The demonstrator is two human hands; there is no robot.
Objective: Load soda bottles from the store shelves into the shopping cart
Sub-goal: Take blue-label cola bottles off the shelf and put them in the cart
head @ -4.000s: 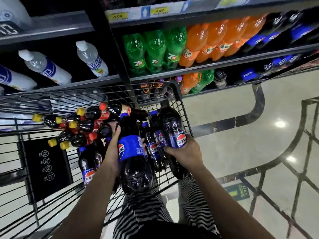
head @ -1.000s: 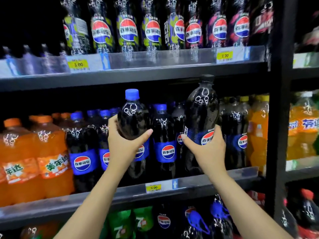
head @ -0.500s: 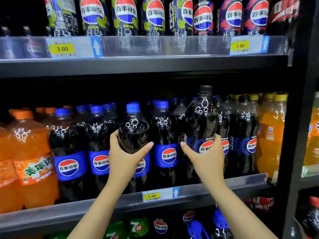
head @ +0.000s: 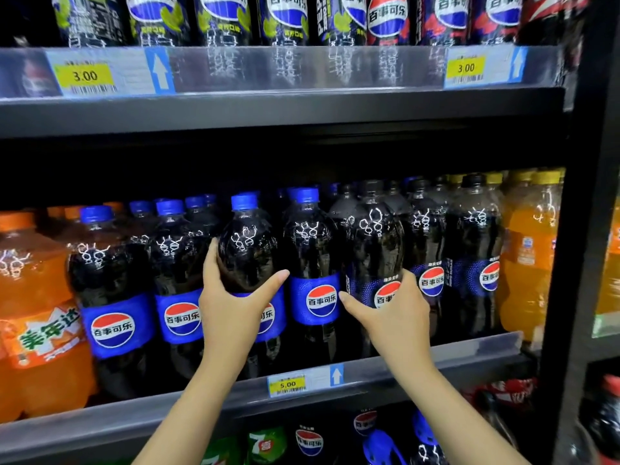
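Large cola bottles stand in rows on the middle shelf (head: 436,359). My left hand (head: 231,307) wraps a blue-capped cola bottle (head: 247,250) around its blue label, thumb across the front. My right hand (head: 392,313) grips a black-capped cola bottle (head: 372,243) low on its dark label. Both bottles stand upright at the shelf's front, level with their neighbours. Between them stands another blue-capped cola bottle (head: 312,263). The shopping cart is out of view.
Orange soda bottles (head: 37,297) fill the shelf's left end and yellow-capped orange ones (head: 530,256) the right. Smaller cola bottles (head: 385,18) line the upper shelf (head: 268,109). A black upright post (head: 577,229) bounds the right side. More bottles (head: 308,441) sit below.
Four seconds ago both hands were laying bottles in the cart. Over the last second the view has come closer to the shelf and both gripped bottles sit lower, back among the row.
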